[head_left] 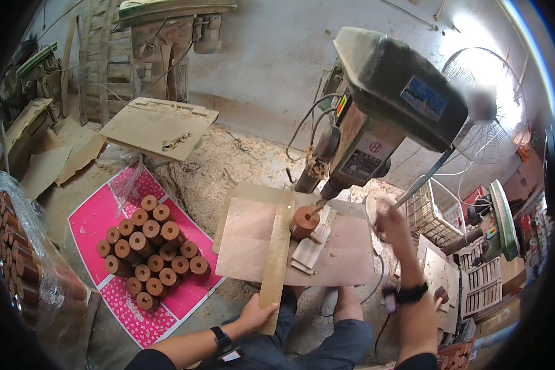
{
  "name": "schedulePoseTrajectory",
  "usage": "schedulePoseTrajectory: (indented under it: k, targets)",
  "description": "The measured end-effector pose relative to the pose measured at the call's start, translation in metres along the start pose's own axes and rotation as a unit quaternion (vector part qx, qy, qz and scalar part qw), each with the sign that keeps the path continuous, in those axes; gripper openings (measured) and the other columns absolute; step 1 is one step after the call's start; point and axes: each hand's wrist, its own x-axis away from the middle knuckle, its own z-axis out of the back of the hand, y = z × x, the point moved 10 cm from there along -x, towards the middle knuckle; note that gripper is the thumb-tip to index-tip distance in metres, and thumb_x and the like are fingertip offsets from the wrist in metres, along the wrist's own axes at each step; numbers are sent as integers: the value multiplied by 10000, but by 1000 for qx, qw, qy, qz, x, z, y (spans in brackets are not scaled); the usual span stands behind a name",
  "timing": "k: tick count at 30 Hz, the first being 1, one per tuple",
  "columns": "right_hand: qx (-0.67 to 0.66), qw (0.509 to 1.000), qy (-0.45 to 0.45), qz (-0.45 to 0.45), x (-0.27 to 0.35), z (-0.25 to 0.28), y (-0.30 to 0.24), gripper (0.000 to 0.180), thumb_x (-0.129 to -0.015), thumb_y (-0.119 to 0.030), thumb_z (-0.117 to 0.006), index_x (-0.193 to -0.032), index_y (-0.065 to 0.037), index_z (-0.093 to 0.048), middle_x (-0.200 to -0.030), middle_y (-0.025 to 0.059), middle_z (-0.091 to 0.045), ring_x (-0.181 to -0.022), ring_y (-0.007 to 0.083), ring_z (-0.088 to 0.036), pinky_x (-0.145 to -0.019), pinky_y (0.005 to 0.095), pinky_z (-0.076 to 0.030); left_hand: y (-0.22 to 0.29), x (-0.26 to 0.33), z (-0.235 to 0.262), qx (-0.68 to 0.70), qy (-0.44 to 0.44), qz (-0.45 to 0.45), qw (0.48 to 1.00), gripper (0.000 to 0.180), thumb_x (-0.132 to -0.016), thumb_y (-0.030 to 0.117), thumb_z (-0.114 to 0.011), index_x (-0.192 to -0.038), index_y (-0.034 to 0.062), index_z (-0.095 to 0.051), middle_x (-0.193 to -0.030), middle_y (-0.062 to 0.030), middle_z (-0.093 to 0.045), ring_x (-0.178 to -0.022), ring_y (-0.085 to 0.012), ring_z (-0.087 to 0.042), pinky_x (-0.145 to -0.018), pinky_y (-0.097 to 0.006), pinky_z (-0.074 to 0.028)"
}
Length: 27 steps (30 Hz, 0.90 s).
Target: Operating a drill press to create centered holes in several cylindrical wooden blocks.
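Left hand [257, 314] clenches a flat wooden strip [276, 259]; beyond that grip, against the strip's right edge, a brown cylinder [302, 223] sits under the drill bit [319, 206] and could spin if the strip slips. Right hand [391, 222], blurred at the feed lever [422, 180]: can't tell grip.

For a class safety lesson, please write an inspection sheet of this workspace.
Surface: creased tan sheet below the drill press.
Job's things: brown cylinder under the drill bit; long flat strip beside it; pale wood pieces nearby.
Clutter: shavings on floor; more cylinders on pink sheet, left.
Grips: left grip holds the strip's near end; right grip, blurred, at the lever, hold unclear.
Cables: black cable looping beside the drill press.
Surroundings: caged fan and pale crate, right; wall behind.
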Motion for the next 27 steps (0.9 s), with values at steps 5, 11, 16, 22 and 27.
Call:
schedulePoseTrajectory:
  k: [5,11,16,22,27]
  targets:
    - [279,955,-69,-75,153,8,131,358,-878,-325,-617,-1124,-70,-671,-761,166,-675,-683,283,-675,-636,365,-518,88,2,45,-231,84,-123,962,565,-833,361,-699,-1216,-20,-532,-1106,-232,-619,-1025,-365,-598,-895,-447,-466]
    - [395,878,-93,-254,309,5,255,425,-813,-438,-648,-1157,-190,-620,-1151,175,-555,-1113,368,-524,-908,499,-441,342,-41,58,-161,117,-467,862,415,-873,260,-648,-1197,5,-605,-1136,-219,-620,-1105,-368,-556,-970,-422,-419]
    - [393,878,16,-272,332,2,247,406,-846,-435,-616,-1188,-218,-640,-1237,142,-564,-1145,362,-520,-943,493,-454,491,-97,21,-101,49,-462,880,467,-945,366,-549,-1248,12,-580,-1266,-206,-579,-1141,-298,-550,-992,-363,-401]
    - [328,903,113,-254,325,14,234,300,-728,-346,-701,-956,-152,-693,-1048,131,-569,-1089,335,-504,-899,476,-412,493,-126,1,49,-2,-299,953,337,-937,269,-497,-1074,4,-654,-897,-76,-615,-836,-181,-529,-724,-345,-429]
    - [303,910,145,-241,331,21,241,296,-710,-324,-695,-934,-133,-710,-1026,91,-588,-1050,300,-508,-872,455,-403,489,-143,9,142,-41,-328,933,333,-927,303,-522,-1140,63,-607,-1127,-88,-612,-1081,-197,-527,-893,-360,-381]
